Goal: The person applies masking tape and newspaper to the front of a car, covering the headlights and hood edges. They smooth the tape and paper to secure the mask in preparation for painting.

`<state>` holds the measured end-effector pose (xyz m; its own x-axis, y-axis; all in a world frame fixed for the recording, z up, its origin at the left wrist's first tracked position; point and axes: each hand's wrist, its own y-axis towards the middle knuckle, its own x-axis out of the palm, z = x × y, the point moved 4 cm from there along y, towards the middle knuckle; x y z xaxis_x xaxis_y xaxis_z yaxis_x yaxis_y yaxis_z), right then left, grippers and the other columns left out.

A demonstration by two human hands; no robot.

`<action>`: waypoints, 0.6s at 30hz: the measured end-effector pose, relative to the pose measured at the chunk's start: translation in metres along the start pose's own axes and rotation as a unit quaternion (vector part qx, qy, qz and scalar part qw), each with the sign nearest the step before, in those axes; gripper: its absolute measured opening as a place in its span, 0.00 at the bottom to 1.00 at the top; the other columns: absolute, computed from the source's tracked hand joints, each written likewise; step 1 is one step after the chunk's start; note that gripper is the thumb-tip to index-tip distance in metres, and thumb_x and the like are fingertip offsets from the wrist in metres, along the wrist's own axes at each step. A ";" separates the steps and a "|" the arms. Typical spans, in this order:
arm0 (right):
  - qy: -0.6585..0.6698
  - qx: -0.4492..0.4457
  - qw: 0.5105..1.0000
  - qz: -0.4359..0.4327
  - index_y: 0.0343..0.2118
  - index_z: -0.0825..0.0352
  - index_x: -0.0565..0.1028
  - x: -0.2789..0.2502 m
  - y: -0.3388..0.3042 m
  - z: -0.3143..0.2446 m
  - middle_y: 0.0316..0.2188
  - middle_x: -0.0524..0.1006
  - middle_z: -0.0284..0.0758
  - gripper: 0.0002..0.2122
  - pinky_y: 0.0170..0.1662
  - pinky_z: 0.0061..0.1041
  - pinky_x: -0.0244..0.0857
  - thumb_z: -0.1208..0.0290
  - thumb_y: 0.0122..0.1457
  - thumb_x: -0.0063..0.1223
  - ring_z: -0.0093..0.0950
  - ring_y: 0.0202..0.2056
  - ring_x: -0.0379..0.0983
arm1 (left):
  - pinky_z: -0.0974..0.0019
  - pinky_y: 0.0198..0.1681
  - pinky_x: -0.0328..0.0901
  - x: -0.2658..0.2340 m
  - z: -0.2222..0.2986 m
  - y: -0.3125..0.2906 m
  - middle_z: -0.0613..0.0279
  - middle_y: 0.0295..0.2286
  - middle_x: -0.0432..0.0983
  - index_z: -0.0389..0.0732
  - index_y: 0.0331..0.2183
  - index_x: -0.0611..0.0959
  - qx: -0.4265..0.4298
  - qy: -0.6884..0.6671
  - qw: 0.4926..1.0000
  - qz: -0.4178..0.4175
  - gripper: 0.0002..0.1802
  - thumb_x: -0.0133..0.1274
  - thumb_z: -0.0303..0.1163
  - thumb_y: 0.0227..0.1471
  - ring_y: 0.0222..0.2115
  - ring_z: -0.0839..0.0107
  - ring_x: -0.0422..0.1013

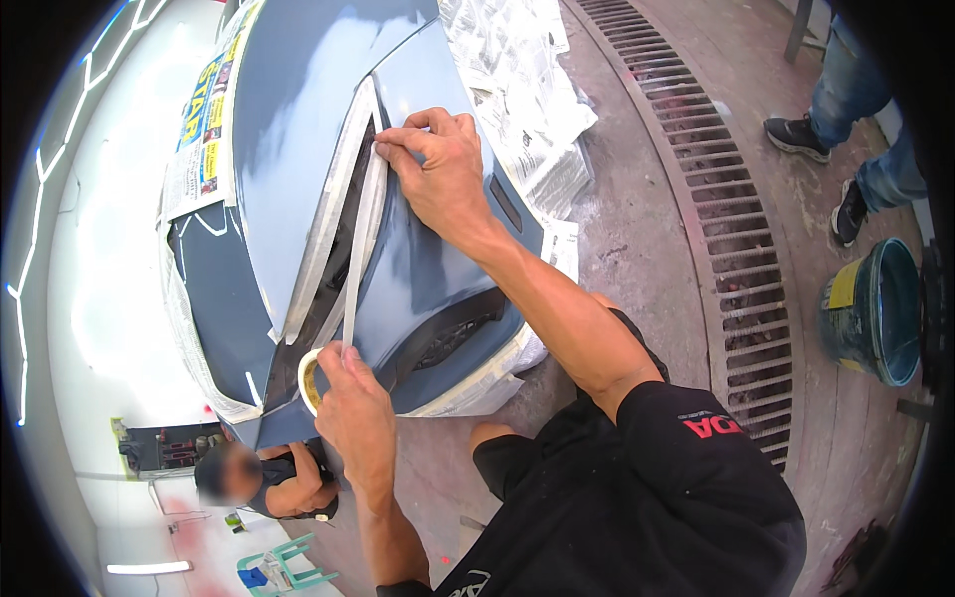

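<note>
Round cream tape roll [306, 386], gripped in my left hand [355, 406]; narrow whitish strip [362, 234], pinched between fingertips [386, 136] of my right hand [441, 177].

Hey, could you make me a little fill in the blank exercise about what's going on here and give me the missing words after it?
The tape roll is in the wearer's ____.
The upper end of the strip is pinched by the wearer's ____.
Right of the floor grate stands a blue-green ____.
The person standing at upper right wears blue ____.

Missing words: left hand; right hand; bucket; jeans.
</note>
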<state>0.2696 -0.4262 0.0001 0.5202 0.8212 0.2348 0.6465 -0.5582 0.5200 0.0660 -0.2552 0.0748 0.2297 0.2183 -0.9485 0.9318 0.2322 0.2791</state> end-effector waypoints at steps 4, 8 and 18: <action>-0.016 -0.006 1.000 0.013 0.40 0.55 0.92 0.002 -0.001 -0.002 0.40 0.80 0.28 0.06 0.53 0.33 0.64 0.66 0.61 0.73 0.33 0.44 0.66 | 0.40 0.32 0.71 0.004 -0.008 0.002 0.45 0.25 0.84 0.45 0.52 0.75 0.057 0.016 0.996 0.074 0.11 0.46 0.40 0.76 0.28 0.38 0.81; -0.028 -0.016 0.999 0.016 0.42 0.53 0.92 0.004 0.003 0.004 0.43 0.80 0.29 0.09 0.54 0.34 0.65 0.64 0.59 0.75 0.33 0.45 0.67 | 0.35 0.41 0.70 0.000 -0.007 0.008 0.39 0.35 0.85 0.44 0.53 0.74 0.002 -0.009 1.000 0.012 0.15 0.42 0.43 0.77 0.38 0.33 0.80; -0.036 -0.021 0.999 -0.014 0.45 0.59 0.90 0.002 -0.016 -0.001 0.54 0.78 0.33 0.09 0.56 0.37 0.61 0.67 0.64 0.69 0.36 0.51 0.69 | 0.38 0.43 0.70 0.004 -0.010 0.014 0.40 0.38 0.85 0.43 0.53 0.75 -0.005 -0.016 1.000 0.011 0.16 0.42 0.44 0.77 0.40 0.33 0.80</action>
<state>0.2599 -0.4154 -0.0068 0.5418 0.8250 0.1607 0.6384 -0.5283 0.5598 0.0768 -0.2413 0.0764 0.2582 0.1929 -0.9466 0.9236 0.2381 0.3004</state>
